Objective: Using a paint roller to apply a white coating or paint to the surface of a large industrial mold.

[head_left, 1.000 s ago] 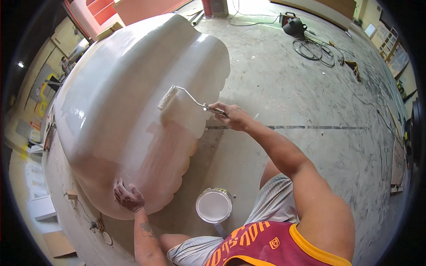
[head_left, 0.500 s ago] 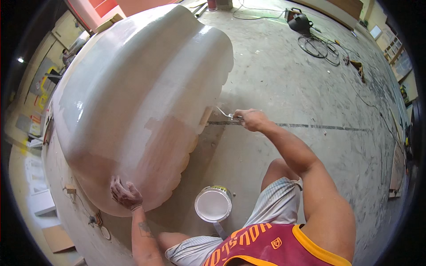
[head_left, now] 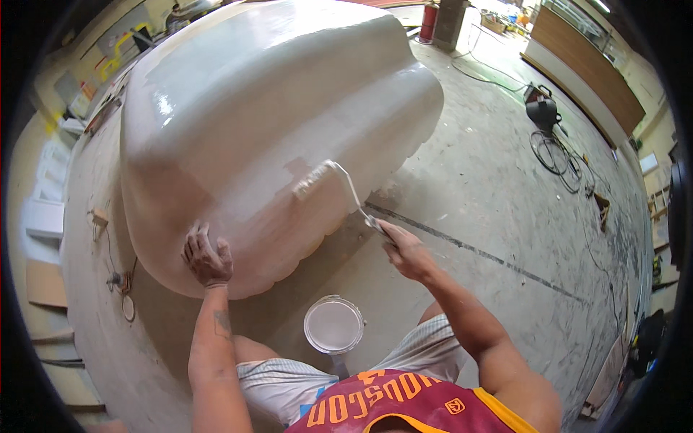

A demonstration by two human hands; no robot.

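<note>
A large, smooth, curved moulded shell [head_left: 267, 137] fills the left and middle of the view. Parts of it look glossy grey-white, while a pinkish, duller area lies nearer to me. My left hand [head_left: 208, 258], dusted with pale powder or paint, rests against the shell's near left end with fingers apart. In my right hand [head_left: 406, 249] is the handle of a paint roller [head_left: 315, 180]. Its pale sleeve lies on the shell's pinkish side, close to an edge of the glossier coat. Between my knees stands a round bucket [head_left: 333, 326] holding pale, whitish paint.
A dark stripe [head_left: 469, 247] crosses the grey floor to the right. Farther off lie a black welding helmet [head_left: 541, 112] and coiled cable [head_left: 554, 159]. A red cylinder [head_left: 428, 23] stands by a post at the back. White boxes and boards [head_left: 47, 216] line the left side.
The roller has moved from the shell's right edge onto its near side, and my right hand has come lower. The whole view has shifted. My left hand stays on the shell.
</note>
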